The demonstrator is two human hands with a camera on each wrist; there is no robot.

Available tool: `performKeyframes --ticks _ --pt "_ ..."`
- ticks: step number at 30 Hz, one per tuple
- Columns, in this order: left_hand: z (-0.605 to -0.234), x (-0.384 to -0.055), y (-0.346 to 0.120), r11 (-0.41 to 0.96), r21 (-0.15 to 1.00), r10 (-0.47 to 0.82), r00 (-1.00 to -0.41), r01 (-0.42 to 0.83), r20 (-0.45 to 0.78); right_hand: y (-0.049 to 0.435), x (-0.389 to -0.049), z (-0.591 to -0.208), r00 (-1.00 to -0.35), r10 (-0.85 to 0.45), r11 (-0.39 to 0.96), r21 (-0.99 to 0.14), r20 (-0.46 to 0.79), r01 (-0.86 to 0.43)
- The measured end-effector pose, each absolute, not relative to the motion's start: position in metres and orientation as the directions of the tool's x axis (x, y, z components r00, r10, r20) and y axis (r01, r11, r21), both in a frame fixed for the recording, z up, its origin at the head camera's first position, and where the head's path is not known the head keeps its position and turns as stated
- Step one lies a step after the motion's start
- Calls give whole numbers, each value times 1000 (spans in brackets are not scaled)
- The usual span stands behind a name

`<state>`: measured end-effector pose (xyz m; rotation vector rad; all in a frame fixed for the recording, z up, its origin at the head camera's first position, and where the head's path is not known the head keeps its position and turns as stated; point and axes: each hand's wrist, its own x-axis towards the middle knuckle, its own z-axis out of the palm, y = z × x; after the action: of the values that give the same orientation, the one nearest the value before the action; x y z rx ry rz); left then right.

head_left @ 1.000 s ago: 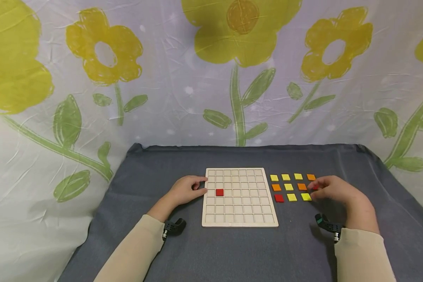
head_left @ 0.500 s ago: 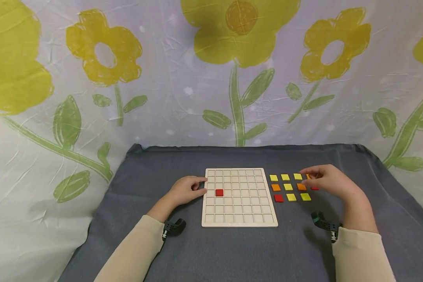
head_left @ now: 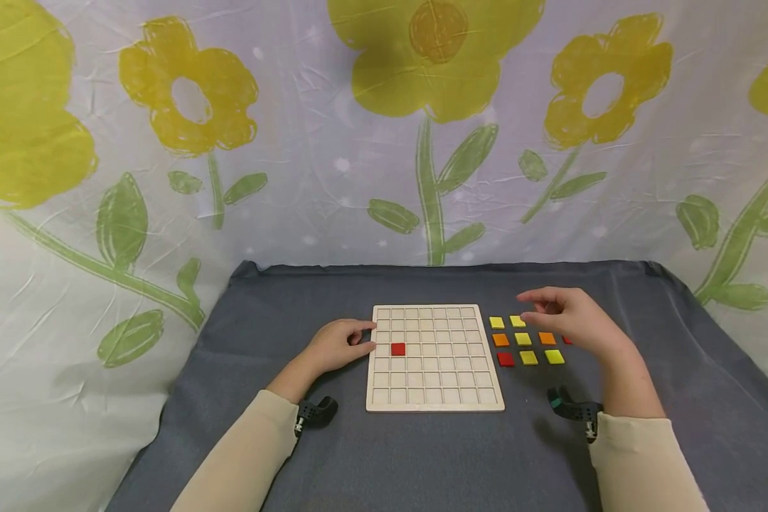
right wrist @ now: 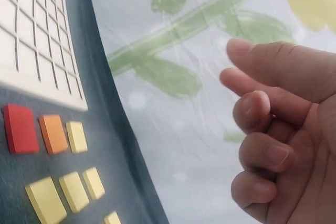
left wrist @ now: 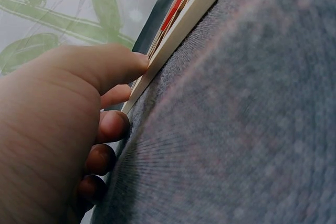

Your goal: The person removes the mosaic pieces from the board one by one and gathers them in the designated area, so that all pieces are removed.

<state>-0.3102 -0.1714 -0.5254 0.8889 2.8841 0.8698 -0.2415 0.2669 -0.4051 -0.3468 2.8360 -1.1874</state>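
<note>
My left hand (head_left: 340, 343) rests at the left edge of a wooden grid board (head_left: 435, 407). Its thumb and index finger touch that edge some way apart; the other fingers curl loosely in the left wrist view. One red square tile (head_left: 398, 349) lies in a cell towards the board's left side. Above the back of the loose tiles hovers my right hand (head_left: 572, 316), thumb and index finger apart. Nothing shows between them in the right wrist view, where the remaining fingers are loosely bent. This hand hides the tiles at the back right of the group.
Right of the board lie yellow, orange and red tiles in rows, among them a red tile (head_left: 505, 359), an orange tile (head_left: 500, 340) and a yellow tile (head_left: 528, 358). A dark grey cloth (head_left: 435, 462) covers the table. Behind hangs a flowered curtain (head_left: 307, 178).
My right hand has moved left and back, from the right end of the tiles to over their back row. My left hand, the board and its red tile have stayed put.
</note>
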Motion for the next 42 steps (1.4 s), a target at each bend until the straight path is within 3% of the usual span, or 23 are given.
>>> performKeyframes --ticks 14,30,37,42 --pt "-524 -310 -171 685 508 523 -838 522 156 229 -246 -408 -960 -203 616 -737 194 -279" --pt "-524 -308 -170 682 516 522 -839 518 152 155 -246 -433 -908 -285 567 -709 308 -418" --pt "-525 -309 -170 685 514 520 -841 516 152 124 -242 -445 -908 -310 564 -714 283 -415" --pt "-525 -311 -171 699 505 513 -847 506 139 106 -243 -461 -886 -405 556 -708 227 -436"
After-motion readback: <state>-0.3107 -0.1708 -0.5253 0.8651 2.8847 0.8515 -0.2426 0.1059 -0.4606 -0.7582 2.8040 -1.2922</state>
